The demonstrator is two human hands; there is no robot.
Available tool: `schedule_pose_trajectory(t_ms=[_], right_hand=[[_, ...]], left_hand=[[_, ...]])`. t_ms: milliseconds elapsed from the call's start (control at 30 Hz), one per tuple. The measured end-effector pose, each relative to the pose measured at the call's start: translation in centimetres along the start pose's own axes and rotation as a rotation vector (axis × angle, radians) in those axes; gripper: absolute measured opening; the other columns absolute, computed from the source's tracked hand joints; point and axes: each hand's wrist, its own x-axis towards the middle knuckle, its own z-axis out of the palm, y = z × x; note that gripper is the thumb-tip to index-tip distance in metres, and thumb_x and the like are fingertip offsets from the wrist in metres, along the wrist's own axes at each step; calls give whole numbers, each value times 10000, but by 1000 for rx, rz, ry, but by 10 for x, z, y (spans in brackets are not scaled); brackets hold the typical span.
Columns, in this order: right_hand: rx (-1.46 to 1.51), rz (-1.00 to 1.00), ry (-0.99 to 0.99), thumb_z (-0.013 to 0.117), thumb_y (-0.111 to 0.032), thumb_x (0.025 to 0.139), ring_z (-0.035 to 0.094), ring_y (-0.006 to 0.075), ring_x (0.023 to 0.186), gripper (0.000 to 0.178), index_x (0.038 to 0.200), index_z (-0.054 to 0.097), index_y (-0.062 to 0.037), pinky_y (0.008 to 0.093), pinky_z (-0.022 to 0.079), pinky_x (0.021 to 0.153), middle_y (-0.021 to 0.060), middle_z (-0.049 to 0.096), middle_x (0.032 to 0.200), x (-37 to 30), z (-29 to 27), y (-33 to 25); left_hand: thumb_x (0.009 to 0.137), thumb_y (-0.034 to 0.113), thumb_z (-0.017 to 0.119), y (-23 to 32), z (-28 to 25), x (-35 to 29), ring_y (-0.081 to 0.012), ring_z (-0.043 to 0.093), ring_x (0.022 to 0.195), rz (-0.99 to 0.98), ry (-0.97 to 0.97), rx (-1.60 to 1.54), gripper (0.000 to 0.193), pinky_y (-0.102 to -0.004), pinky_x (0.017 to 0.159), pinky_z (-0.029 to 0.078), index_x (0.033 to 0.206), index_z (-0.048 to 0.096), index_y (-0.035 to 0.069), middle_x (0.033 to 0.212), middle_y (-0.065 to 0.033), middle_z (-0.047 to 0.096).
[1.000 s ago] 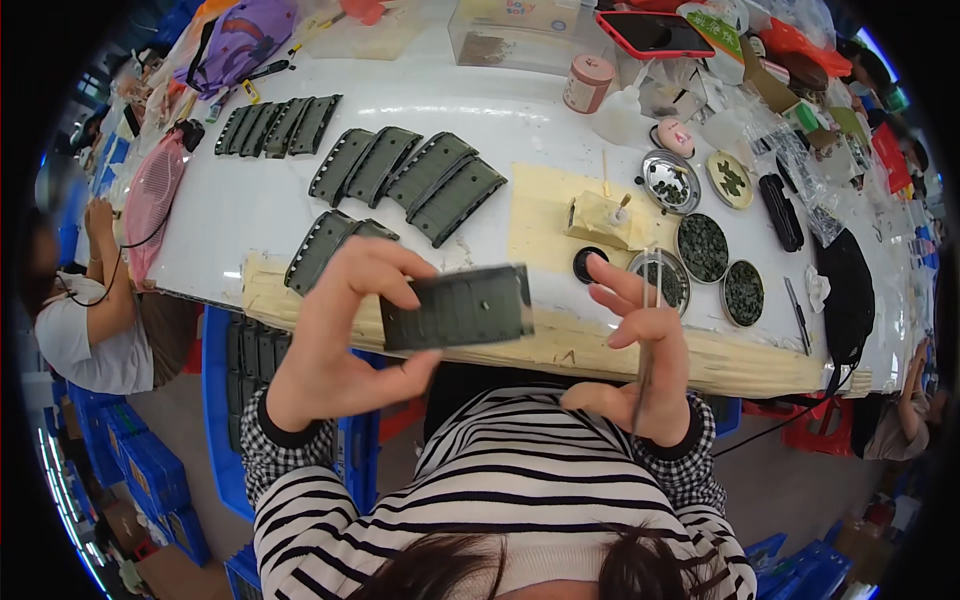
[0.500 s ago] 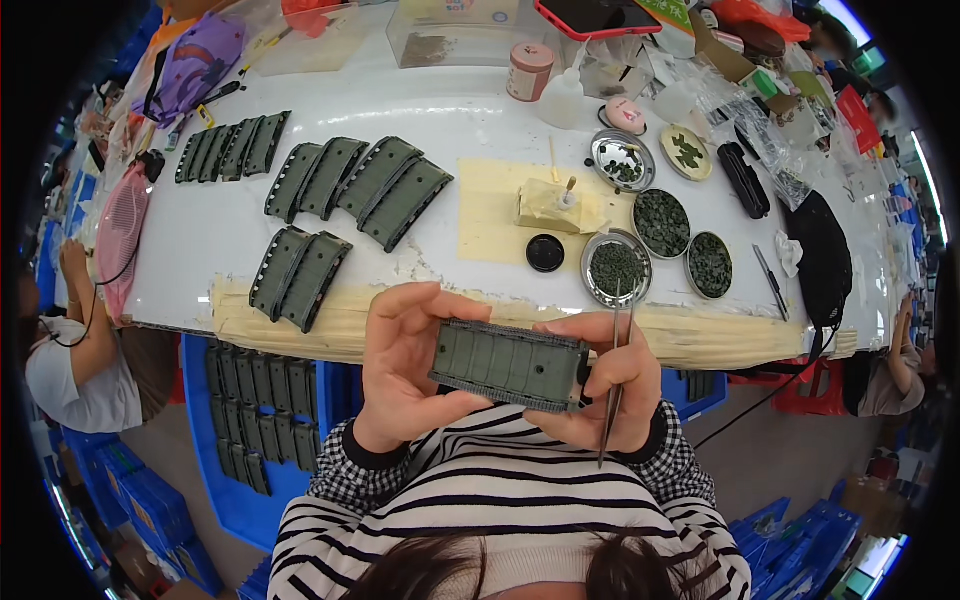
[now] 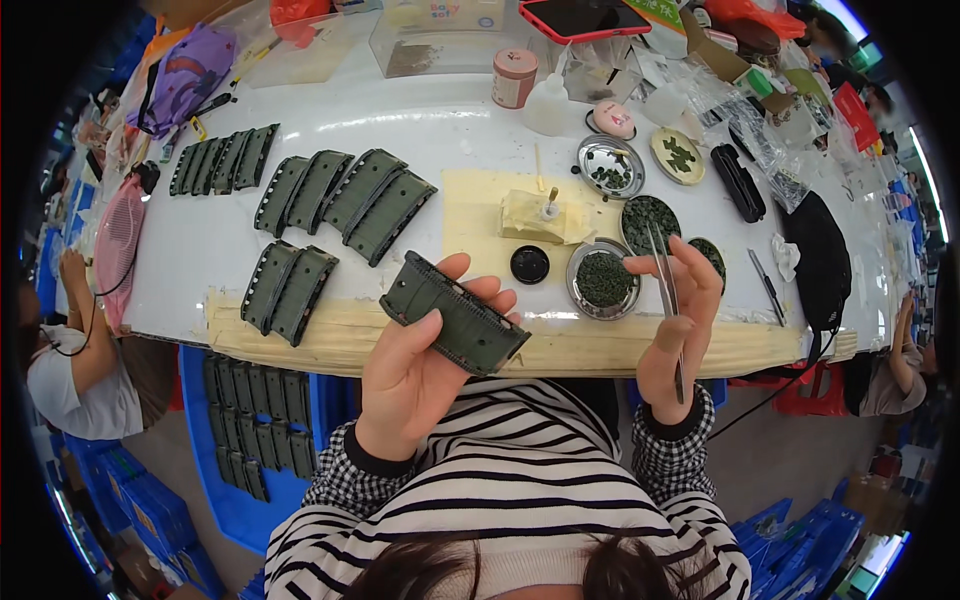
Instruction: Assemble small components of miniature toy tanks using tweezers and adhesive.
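Observation:
My left hand (image 3: 395,390) grips a curved dark green ribbed plastic piece (image 3: 452,315), held tilted above the table's front edge. In my right hand (image 3: 700,285) is a pair of metal tweezers (image 3: 669,290), tips pointing away from me. They are over a round tin (image 3: 648,222) filled with small dark green bits. My raised fingers partly hide another tin of bits (image 3: 712,255). To the left of the tweezers sits a silver dish of finer green bits (image 3: 605,282). Similar curved pieces (image 3: 290,290) lie in groups on the table's left.
A tape-wrapped block (image 3: 530,218) and a round black cap (image 3: 530,264) are mid-table. Behind the tins are a silver lid (image 3: 610,165), a white squeeze bottle (image 3: 546,105) and a red-cased phone (image 3: 585,18). Below left, a blue bin (image 3: 215,440) holds more pieces. Other people sit at both sides.
My right hand has let go of the plastic piece and moved right and forward with the tweezers toward the tins. My left hand now holds the piece alone, turned to a slant.

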Motion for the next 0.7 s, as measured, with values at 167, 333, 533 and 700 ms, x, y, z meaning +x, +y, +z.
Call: schedule_pose_trajectory(t_ms=[167, 333, 533, 700], right_hand=[[-216, 144, 16, 631, -142, 906, 598, 240, 1005, 152, 988, 691, -29, 365, 431, 912, 102, 665, 917, 10, -5, 15], [-453, 43, -52, 643, -156, 888, 535, 225, 828, 127, 917, 705, -48, 341, 400, 772, 50, 646, 812, 17, -7, 28], [-540, -6, -72, 647, -168, 885, 525, 228, 813, 120, 873, 692, -58, 347, 379, 781, 44, 621, 781, 19, -3, 32], [-556, -8, -96, 647, -168, 882, 524, 229, 803, 113, 863, 688, -64, 347, 375, 779, 44, 603, 763, 21, -3, 34]], left_hand=[[964, 57, 503, -5, -2, -3, -316, 555, 1180, 52, 153, 76, 436, -494, 1030, 450, 1374, 367, 4, 1199, -169, 575], [951, 53, 534, -10, 1, 1, -297, 610, 1092, -6, 173, 186, 520, -458, 973, 498, 1421, 311, 46, 1152, -171, 596], [951, 73, 540, -12, 10, 8, -272, 640, 1037, 58, 168, 326, 646, -422, 886, 551, 1491, 200, 172, 1274, -188, 520], [968, 40, 497, -15, 7, 9, -309, 621, 1080, 108, 127, 376, 449, -423, 908, 548, 1378, 319, 75, 1359, -198, 433]])
